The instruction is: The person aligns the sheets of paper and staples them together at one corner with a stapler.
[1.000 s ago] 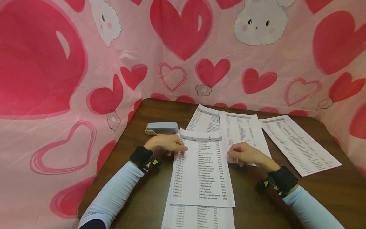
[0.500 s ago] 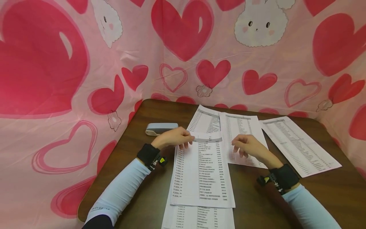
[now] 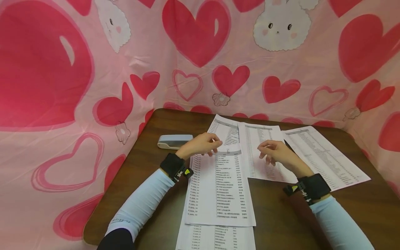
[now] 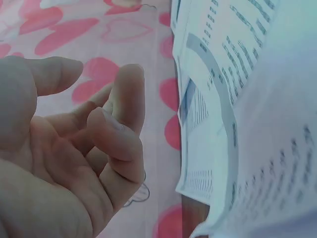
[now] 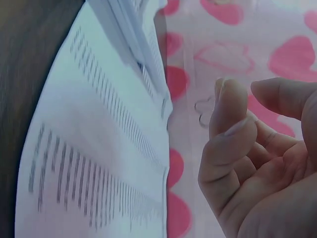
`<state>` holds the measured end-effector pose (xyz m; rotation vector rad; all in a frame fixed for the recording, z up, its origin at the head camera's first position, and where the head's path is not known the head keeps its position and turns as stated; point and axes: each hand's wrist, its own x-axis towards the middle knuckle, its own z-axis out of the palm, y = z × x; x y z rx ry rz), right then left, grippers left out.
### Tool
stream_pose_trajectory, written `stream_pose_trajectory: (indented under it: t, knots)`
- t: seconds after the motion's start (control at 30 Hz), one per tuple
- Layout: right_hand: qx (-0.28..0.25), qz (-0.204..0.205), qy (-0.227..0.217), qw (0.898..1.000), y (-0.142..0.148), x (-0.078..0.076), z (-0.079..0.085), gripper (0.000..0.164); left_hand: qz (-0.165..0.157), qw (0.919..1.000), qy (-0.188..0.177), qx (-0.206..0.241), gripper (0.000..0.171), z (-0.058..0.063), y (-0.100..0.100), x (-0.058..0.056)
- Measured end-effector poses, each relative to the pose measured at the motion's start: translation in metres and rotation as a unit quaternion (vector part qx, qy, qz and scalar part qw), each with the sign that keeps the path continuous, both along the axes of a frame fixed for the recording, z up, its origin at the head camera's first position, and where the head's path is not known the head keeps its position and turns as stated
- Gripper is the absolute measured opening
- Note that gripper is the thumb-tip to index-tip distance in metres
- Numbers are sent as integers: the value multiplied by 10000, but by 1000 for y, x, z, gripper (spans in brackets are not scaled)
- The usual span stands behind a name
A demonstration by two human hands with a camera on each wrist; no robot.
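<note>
My left hand (image 3: 203,144) hovers above the top left part of a printed sheet of paper (image 3: 218,194). Its fingers are loosely bent with a gap to the thumb, and the left wrist view shows nothing held. Over a second printed sheet (image 3: 254,139) to the right is my right hand (image 3: 276,154), likewise loosely curled with no object in the fingers in the right wrist view. The near sheet overlaps another printed sheet (image 3: 215,238) that sticks out below it. A light blue and white stapler (image 3: 175,141) lies just left of my left hand.
Behind the near sheet lies a partly covered printed sheet (image 3: 222,126). One more printed sheet (image 3: 326,156) lies slanted at the right. Under them is a dark brown wooden table (image 3: 275,218). A pink heart-patterned cloth (image 3: 187,59) hangs behind it.
My left hand has left the near sheet's left edge, moving right and farther away over its top. My right hand has moved off that sheet's right side, slightly up and right. The sheets look unmoved.
</note>
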<state>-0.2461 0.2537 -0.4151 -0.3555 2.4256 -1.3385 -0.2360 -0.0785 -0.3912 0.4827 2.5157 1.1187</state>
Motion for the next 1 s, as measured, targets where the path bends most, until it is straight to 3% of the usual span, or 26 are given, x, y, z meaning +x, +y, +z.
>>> stream_pose_trajectory:
  t: [0.3,0.63,1.0]
  knots:
    - [-24,-449,-359,9983,31,-14,-2,52,-82,9998,54,197,32,0,21,-8]
    - [-48,-525,-415,9977,55,-19,1,54,-57,9992,156,376,28,9,49,-27]
    - [-23,-701,-305,9971,90,-26,5,28,-321,9962,40,812,31,13,95,-34]
